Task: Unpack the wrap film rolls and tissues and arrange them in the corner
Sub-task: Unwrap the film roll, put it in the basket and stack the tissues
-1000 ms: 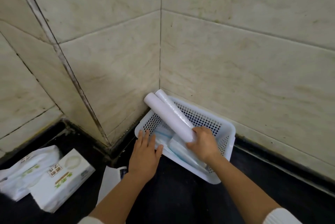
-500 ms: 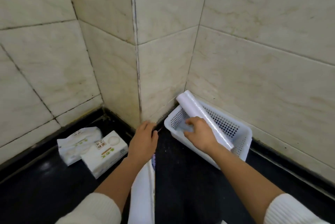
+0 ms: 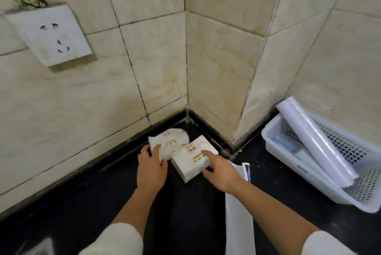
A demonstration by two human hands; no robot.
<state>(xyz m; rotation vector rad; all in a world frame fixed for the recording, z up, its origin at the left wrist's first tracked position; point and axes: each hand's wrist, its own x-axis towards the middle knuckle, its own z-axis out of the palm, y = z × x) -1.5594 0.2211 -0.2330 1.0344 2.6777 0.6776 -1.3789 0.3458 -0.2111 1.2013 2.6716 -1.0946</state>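
Note:
Two white tissue packs lie on the black counter in the tiled corner. My left hand [image 3: 151, 169] grips the left end of the rear tissue pack [image 3: 171, 140], thumb on top. My right hand [image 3: 220, 170] holds the near right corner of the front tissue pack [image 3: 190, 162], index finger on its top and thumb at its side. At the right, the wrap film rolls [image 3: 315, 141] lean slanted in a white perforated basket [image 3: 292, 167], their upper ends against the wall. Pale blue packets [image 3: 288, 145] lie under them.
A flat white package [image 3: 237, 223] lies on the counter between my right forearm and the basket. A wall socket [image 3: 51, 36] sits high on the left wall. A protruding tiled column separates the tissue corner from the basket.
Both hands left the basket and moved left to the tissue packs. The rolls stay leaning in the basket. My view swung left, bringing the socket in.

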